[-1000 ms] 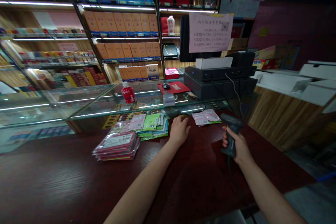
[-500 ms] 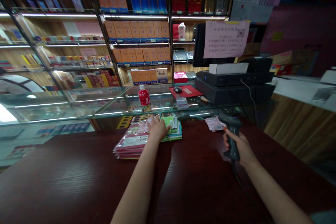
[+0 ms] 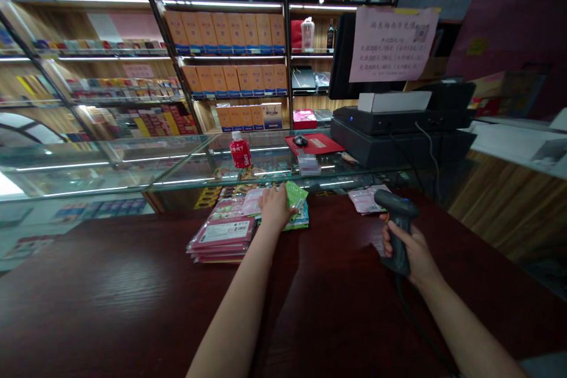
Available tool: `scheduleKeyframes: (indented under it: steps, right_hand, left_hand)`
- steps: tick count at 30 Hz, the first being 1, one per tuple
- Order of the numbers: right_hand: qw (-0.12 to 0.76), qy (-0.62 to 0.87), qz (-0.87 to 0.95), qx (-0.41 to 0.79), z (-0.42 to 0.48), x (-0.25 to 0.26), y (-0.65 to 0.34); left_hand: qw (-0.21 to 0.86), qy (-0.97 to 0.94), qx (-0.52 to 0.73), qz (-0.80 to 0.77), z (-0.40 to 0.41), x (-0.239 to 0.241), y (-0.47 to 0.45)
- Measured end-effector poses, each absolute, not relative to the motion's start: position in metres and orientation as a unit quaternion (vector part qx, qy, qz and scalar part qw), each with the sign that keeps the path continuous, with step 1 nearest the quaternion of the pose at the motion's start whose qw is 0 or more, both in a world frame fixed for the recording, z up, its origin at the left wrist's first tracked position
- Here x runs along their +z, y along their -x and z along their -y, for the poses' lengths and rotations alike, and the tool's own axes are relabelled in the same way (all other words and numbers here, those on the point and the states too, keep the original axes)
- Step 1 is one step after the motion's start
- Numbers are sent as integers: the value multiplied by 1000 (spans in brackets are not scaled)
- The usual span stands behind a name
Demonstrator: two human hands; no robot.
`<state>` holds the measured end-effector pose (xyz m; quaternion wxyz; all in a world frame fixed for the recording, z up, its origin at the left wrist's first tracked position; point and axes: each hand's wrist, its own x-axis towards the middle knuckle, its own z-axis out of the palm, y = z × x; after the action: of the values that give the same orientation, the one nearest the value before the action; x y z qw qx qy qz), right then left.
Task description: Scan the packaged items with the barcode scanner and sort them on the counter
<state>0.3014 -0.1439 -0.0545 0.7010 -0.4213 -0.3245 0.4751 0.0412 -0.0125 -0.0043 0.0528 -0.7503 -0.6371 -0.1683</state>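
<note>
— While you're watching, what is the left hand (image 3: 275, 208) grasping?
— Its fingers are pinching a green packet (image 3: 296, 195) at the counter's (image 3: 133, 283) far edge, just beside the pink stack (image 3: 221, 236).
— And the right?
— My right hand (image 3: 414, 254) is clenching the scanner (image 3: 398, 224), holding it upright near the right edge.

Dark wood counter (image 3: 110, 301) fronts a glass display case (image 3: 133, 165); strip-lit wooden shelves (image 3: 230, 53) of boxed goods behind.
</note>
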Motion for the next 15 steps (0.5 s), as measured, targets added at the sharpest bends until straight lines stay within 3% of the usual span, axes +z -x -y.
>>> scheduleKeyframes:
  steps: [5, 8, 13, 15]
  right_hand:
    - [709, 415, 319, 473, 142, -56, -303]
    - [716, 418, 314, 463, 141, -57, -305]
    - [720, 435, 315, 439, 143, -56, -306]
    - [712, 453, 321, 431, 145, -56, -307]
  left_hand:
    - [13, 741, -216, 636, 15, 2, -51]
    - [-56, 730, -309, 607, 17, 0, -66]
    - [-411, 627, -458, 478, 13, -36, -111]
    - [-502, 573, -477, 438, 7, -56, -131]
